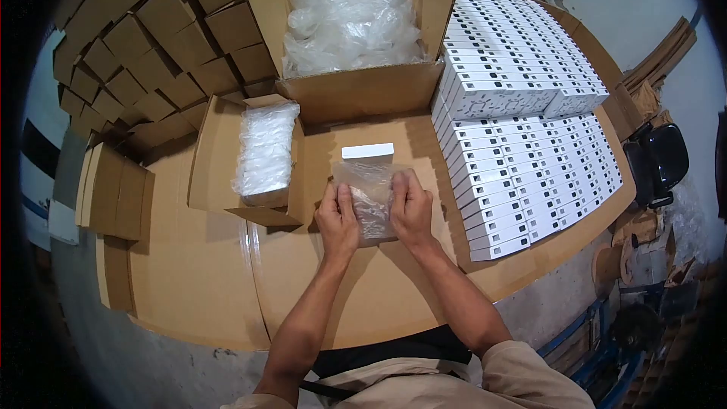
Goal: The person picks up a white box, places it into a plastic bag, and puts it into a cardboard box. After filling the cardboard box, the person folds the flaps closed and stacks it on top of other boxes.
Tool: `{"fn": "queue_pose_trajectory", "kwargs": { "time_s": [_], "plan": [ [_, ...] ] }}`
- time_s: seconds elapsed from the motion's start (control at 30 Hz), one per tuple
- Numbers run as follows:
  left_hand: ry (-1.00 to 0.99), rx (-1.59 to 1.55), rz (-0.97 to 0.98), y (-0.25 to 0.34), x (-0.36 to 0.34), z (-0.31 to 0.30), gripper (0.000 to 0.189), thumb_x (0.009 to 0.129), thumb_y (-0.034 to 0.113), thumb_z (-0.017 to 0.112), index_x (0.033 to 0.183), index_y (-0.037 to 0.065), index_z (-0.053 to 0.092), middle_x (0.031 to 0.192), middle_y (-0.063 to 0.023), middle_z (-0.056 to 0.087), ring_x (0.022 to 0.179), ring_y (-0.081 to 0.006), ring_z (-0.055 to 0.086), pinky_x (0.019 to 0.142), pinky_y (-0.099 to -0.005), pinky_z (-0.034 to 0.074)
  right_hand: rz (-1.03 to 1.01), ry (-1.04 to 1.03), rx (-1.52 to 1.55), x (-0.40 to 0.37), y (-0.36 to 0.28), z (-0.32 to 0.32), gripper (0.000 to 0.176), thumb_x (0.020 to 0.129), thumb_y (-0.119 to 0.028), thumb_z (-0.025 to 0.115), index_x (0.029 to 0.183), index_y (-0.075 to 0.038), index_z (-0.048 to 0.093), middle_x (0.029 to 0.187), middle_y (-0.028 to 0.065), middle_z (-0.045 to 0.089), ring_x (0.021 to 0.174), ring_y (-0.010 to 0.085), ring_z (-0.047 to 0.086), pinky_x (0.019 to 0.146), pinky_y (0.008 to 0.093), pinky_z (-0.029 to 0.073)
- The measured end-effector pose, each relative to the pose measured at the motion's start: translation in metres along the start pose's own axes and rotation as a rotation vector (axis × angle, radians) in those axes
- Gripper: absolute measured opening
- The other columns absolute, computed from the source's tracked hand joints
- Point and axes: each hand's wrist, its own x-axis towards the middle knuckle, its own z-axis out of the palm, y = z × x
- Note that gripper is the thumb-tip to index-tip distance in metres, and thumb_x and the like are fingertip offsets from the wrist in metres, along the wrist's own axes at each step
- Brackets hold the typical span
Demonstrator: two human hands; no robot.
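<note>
My left hand (338, 216) pinches the left edge of a clear plastic bag (369, 201) between thumb and fingers. The bag's right edge is gripped by my right hand (410, 208). Just beyond the bag's top edge lies a small white box (368, 151) on the cardboard-covered table (189, 280); the bag's top edge overlaps its near side. To the left, an open carton (216, 159) holds a row of plastic-wrapped packages (266, 148).
A large open carton (360, 91) full of clear plastic bags (352, 15) stands at the back. Stacked white boxes (530, 174) fill the right side. Brown cartons (151, 38) are piled at the back left, with more (113, 189) at the left edge. A black chair (659, 155) stands far right.
</note>
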Motion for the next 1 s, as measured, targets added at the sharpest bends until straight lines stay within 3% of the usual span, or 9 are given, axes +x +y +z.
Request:
{"fn": "queue_pose_trajectory", "kwargs": {
  "time_s": [0.13,0.23,0.33,0.43,0.53,0.63,0.73,0.83,1.0],
  "plan": [
    [0.011,0.018,0.006,-0.004,0.005,-0.006,0.031,0.110,0.026,0.053,0.093,0.001,0.060,0.074,-0.0017,0.056,0.069,-0.0099,0.047,0.061,-0.0308,0.042,-0.010,0.014,-0.037,0.005,0.003,-0.001,0.026,0.109,-0.016,0.050,0.088,-0.001,0.053,0.062,0.0184,0.054,0.049,0.0263,0.056,0.048,0.0388,0.041],
    [-0.061,-0.183,-0.095,-0.012,0.006,-0.009,0.023,0.105,0.022,0.063,0.096,0.001,0.064,0.078,-0.0004,0.062,0.073,-0.0095,0.054,0.064,-0.0286,0.046,-0.053,0.035,-0.011,0.007,0.004,-0.002,0.026,0.109,-0.016,0.050,0.088,-0.001,0.054,0.062,0.0176,0.055,0.048,0.0281,0.056,0.048,0.0376,0.042],
    [-0.111,-0.221,0.057,-0.002,0.009,-0.006,0.016,0.097,0.016,0.074,0.100,0.002,0.068,0.086,-0.0006,0.069,0.078,-0.0085,0.062,0.067,-0.0250,0.050,-0.021,-0.012,0.018,0.003,0.009,-0.004,0.027,0.108,-0.017,0.053,0.087,0.000,0.054,0.060,0.0139,0.055,0.049,0.0203,0.056,0.048,0.0357,0.043],
    [-0.261,-0.354,-0.189,0.006,0.012,-0.017,0.017,0.091,0.012,0.080,0.101,0.002,0.070,0.089,-0.0026,0.072,0.081,-0.0082,0.066,0.069,-0.0234,0.053,0.035,-0.122,0.136,0.002,0.014,-0.003,0.024,0.106,-0.017,0.058,0.090,0.000,0.058,0.057,0.0072,0.055,0.051,0.0114,0.054,0.048,0.0332,0.043],
    [-0.341,-0.288,-0.214,0.007,0.014,-0.023,0.016,0.091,0.013,0.081,0.099,0.002,0.071,0.087,-0.0025,0.073,0.075,-0.0083,0.066,0.067,-0.0245,0.053,0.106,-0.140,0.220,0.006,0.019,-0.007,0.021,0.104,-0.017,0.063,0.093,0.001,0.061,0.062,0.0046,0.058,0.061,0.0051,0.055,0.053,0.0280,0.045],
    [-0.353,-0.205,-0.186,0.011,0.016,-0.024,0.016,0.091,0.013,0.081,0.099,0.002,0.072,0.086,-0.0027,0.073,0.074,-0.0090,0.066,0.067,-0.0245,0.054,0.061,0.094,0.299,0.012,0.015,-0.006,0.017,0.101,-0.016,0.067,0.095,0.000,0.065,0.079,0.0082,0.067,0.071,0.0086,0.062,0.060,0.0260,0.049],
    [-0.355,-0.163,-0.206,0.013,0.015,-0.022,0.018,0.090,0.012,0.081,0.101,0.002,0.072,0.088,-0.0034,0.074,0.077,-0.0094,0.068,0.068,-0.0249,0.055,-0.120,0.130,0.118,0.017,-0.002,-0.017,0.013,0.092,-0.011,0.074,0.099,-0.002,0.070,0.107,0.0130,0.070,0.096,0.0195,0.067,0.078,0.0329,0.054],
    [-0.401,-0.178,-0.243,0.016,0.013,-0.020,0.016,0.091,0.009,0.079,0.102,0.001,0.072,0.091,-0.0051,0.075,0.082,-0.0102,0.070,0.070,-0.0259,0.056,-0.463,0.037,-0.183,0.022,-0.010,-0.025,0.024,0.080,-0.008,0.080,0.103,-0.007,0.074,0.127,0.0117,0.065,0.120,0.0312,0.059,0.098,0.0436,0.048],
    [-0.385,-0.167,-0.111,0.008,0.009,-0.017,0.015,0.091,0.003,0.075,0.105,0.000,0.072,0.094,-0.0060,0.076,0.087,-0.0121,0.071,0.075,-0.0276,0.057,-0.462,-0.072,-0.225,0.018,-0.015,-0.021,0.027,0.074,-0.011,0.082,0.100,-0.012,0.075,0.136,0.0090,0.060,0.131,0.0324,0.049,0.109,0.0459,0.036]
  ]
}}
